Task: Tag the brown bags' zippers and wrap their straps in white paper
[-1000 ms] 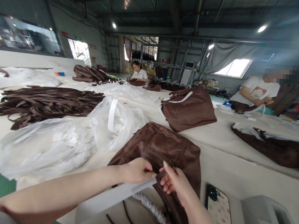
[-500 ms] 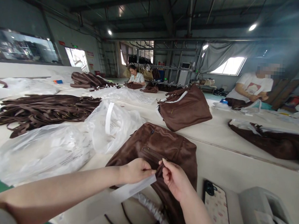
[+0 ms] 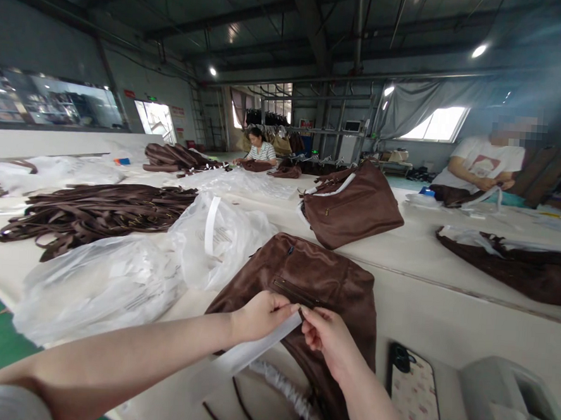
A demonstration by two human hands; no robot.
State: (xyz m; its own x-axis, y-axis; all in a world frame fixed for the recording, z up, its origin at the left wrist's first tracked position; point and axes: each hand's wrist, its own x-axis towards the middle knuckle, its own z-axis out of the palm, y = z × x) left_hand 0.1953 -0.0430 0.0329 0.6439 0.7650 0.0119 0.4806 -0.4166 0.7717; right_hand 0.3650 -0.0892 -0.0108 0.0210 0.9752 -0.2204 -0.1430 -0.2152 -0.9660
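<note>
While a person's two bare hands are meeting above a brown bag [image 3: 327, 263], the left hand [image 3: 259, 316] is pinching the end of a white strip [image 3: 260, 350] between thumb and fingers. The right hand [image 3: 326, 334] is bringing its thumb and forefinger to that same end, the fingertips of both hands almost touching; whether it is gripping the strip or something dark beside it cannot be told. The strip is slanting down to the left from the hands. The bag is lying on a pale tabletop [image 3: 472, 339], its zipper just beyond the hands, and a handle [image 3: 288, 391] in crinkled wrapping is curving below the strip.

To the right, a patterned phone [image 3: 416, 396] is lying between the bag and a grey tape dispenser [image 3: 497, 394]. To the left, clear plastic bags [image 3: 102, 281] are lying crumpled near a heap of brown straps [image 3: 104, 209]. A second brown bag [image 3: 359, 208] is sitting farther back, and a third brown bag [image 3: 524, 269] is lying at far right.

Across the room, a person in a striped top [image 3: 262, 152] is leaning over brown pieces, and a person in a white shirt [image 3: 483, 162] is handling a pale band.
</note>
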